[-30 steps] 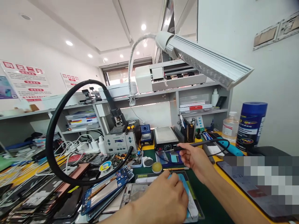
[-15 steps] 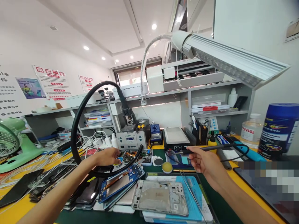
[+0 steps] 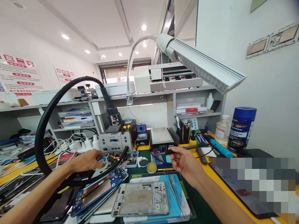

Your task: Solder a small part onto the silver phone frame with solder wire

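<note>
My right hand (image 3: 185, 160) pinches a slim black soldering iron handle (image 3: 190, 148) between thumb and fingers; its tip points left, over the blue packet in front of the hot plate. My left hand (image 3: 87, 160) is closed at a small round blue-and-white spool (image 3: 102, 160), beside a tray of loose circuit parts (image 3: 130, 160). Its fingertips are partly hidden. Nearest to me lies a bare silver phone frame (image 3: 141, 199) on a light-blue box (image 3: 177, 183). Tweezers (image 3: 174, 193) rest on the box's right side, and a round tin of yellowish paste (image 3: 151, 168) sits beyond it.
A thick black hose (image 3: 44, 130) loops around my left forearm. Behind stand a grey rework station (image 3: 114, 141), a blue soldering station (image 3: 142, 133) and a hot plate (image 3: 162, 137). Phone housings (image 3: 100, 193) lie stacked left. A lamp (image 3: 205, 65) hangs overhead; a blue can (image 3: 241, 129) stands right.
The view has turned to the right, so the bench appears further left. Both hands keep about the same places over the bench, with the same things at their fingers.
</note>
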`<state>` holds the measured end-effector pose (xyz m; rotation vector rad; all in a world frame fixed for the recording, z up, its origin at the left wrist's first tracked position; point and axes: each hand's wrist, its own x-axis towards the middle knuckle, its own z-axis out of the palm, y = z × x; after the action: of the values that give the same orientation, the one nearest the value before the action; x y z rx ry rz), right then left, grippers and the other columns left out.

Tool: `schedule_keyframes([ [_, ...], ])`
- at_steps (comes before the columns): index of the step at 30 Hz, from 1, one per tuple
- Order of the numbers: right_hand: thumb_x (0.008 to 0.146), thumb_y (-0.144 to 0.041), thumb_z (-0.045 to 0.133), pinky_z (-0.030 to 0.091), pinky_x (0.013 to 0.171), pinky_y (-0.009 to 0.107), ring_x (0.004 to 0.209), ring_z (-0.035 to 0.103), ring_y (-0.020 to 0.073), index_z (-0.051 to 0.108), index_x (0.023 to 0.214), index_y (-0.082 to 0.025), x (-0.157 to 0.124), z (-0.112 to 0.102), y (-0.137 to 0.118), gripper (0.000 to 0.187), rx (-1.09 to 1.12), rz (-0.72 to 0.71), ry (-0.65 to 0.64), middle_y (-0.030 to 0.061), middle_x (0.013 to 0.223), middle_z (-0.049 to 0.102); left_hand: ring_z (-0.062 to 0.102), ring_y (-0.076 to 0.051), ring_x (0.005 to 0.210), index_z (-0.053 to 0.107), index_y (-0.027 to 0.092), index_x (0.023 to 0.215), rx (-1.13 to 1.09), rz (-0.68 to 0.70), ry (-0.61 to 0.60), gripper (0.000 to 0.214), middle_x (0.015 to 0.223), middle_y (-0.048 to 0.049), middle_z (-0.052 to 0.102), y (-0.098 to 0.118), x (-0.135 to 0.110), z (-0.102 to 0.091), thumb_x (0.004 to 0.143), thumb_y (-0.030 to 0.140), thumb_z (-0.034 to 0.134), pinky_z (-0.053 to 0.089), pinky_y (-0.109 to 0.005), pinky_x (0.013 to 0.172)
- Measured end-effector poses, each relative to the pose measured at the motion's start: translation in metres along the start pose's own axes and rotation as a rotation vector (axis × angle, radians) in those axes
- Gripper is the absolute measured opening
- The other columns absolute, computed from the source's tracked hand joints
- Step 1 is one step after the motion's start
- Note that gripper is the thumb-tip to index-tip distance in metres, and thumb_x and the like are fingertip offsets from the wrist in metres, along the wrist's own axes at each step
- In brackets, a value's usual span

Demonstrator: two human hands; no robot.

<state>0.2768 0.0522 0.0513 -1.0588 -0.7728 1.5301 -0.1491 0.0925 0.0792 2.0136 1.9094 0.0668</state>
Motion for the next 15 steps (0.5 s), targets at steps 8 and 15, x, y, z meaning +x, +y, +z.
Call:
schedule_keyframes([
  [8,0.109,-0.03,0.072,0.055,0.05,0.022,0.062,0.07,0.0131,0.075,0.122,-0.016,-0.004,0.002,0.0,0.019,0.038,-0.072,-0.028,0.0029,0.092,0.078,0.076,-0.024,0.093,0.071,0.018,0.129,-0.433,0.261,0.231,0.052,0.106,-0.0053,0.079,0.044,-0.04,-0.004,0.096,0.057,0.08,0.062,-0.037,0.082],
  [15,0.092,-0.022,0.087,0.041,0.036,0.016,0.047,0.068,0.0127,0.082,0.111,-0.017,-0.01,0.007,0.001,0.021,0.063,-0.168,-0.059,0.0063,0.073,0.085,0.071,-0.025,0.101,0.067,0.024,0.12,-0.684,0.422,0.358,0.049,0.111,-0.0042,0.074,0.099,-0.068,0.04,0.086,0.052,0.09,0.058,-0.037,0.091],
])
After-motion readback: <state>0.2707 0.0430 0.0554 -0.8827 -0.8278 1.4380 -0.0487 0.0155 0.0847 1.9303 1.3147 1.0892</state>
